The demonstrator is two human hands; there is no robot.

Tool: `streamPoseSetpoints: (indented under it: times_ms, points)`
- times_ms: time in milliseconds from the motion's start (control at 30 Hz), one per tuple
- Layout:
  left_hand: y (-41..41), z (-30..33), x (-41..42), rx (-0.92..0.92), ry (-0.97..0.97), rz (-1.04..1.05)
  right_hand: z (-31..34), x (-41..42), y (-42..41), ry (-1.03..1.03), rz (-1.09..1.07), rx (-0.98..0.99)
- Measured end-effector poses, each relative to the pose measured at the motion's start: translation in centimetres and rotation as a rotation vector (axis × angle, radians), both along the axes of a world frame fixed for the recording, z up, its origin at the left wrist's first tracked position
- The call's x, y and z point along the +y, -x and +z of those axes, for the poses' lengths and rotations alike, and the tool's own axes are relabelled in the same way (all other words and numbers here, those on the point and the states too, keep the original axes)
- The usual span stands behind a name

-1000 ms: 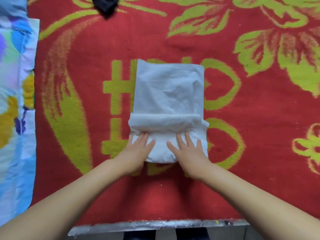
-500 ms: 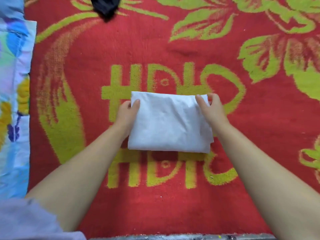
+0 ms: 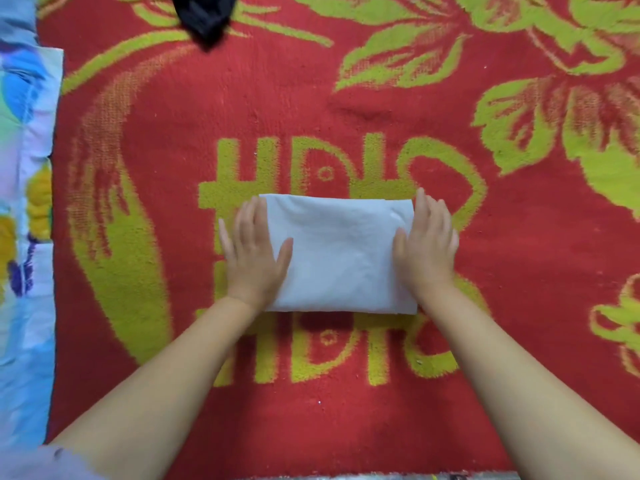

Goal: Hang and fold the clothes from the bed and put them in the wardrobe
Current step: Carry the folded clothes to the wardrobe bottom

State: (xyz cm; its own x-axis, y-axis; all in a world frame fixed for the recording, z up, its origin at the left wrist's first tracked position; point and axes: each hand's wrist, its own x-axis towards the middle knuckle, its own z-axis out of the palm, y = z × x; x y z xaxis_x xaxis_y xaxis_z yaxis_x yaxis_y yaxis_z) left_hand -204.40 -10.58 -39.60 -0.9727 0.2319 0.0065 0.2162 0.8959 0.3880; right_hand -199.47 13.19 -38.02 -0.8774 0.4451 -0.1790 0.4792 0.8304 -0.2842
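White folded garment (image 3: pixel 341 254) lies mid-blanket (image 3: pixel 519 341), left hand (image 3: pixel 254 251) and right hand (image 3: pixel 427 245) pressed flat with straight fingers on its short edges; judged soft, light, floppy — lift from beneath both ends

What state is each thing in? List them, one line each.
White garment: folded into a flat rectangle, lying on the blanket.
Left hand: open, flat on the garment's left edge.
Right hand: open, flat on its right edge.
Red blanket: spread flat.
Black cloth: bunched at the top edge.
Floral sheet: lying along the left.
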Motion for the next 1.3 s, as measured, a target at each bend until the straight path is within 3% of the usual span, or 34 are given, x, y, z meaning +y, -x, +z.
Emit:
streamPoseSetpoints:
  times_ms: [67,100,167,267,433,533,667,933,1300]
  points:
    - [-2.8,0.4,-0.1,0.086,0.121,-0.448,0.5,-2.2,-2.3,0.024,0.405,-0.013]
    - [-4.1,0.3,0.0,0.047,0.193,-0.601,0.2,-3.4,-3.5,0.015,0.582,-0.097]
    - [-5.5,-0.5,0.0,-0.181,0.362,-0.681,-1.1,-4.7,-5.0,-0.040,0.713,-0.313]
    - [-5.7,-1.8,0.4,-0.307,0.530,-0.533,-2.9,-4.8,-5.0,-0.098,0.599,-0.381]
    - [-4.7,-0.1,1.0,-0.369,0.530,-0.516,-1.6,-5.5,-3.7,-0.068,0.551,-0.444]
    - [-2.9,3.7,1.1,-0.406,0.527,-0.520,2.4,-5.0,-1.7,0.027,0.554,-0.528]
    - [-0.9,10.8,1.0,-0.337,0.499,-0.445,10.3,-4.9,0.7,0.008,0.621,-0.474]
    - [-4.9,24.3,-3.8,-0.128,0.521,-0.166,24.9,-9.0,0.8,-0.136,0.937,-0.269]
    - [-22.8,36.6,-12.6,-0.063,0.596,0.315,37.4,-20.8,-7.4,-0.343,1.533,-0.111]
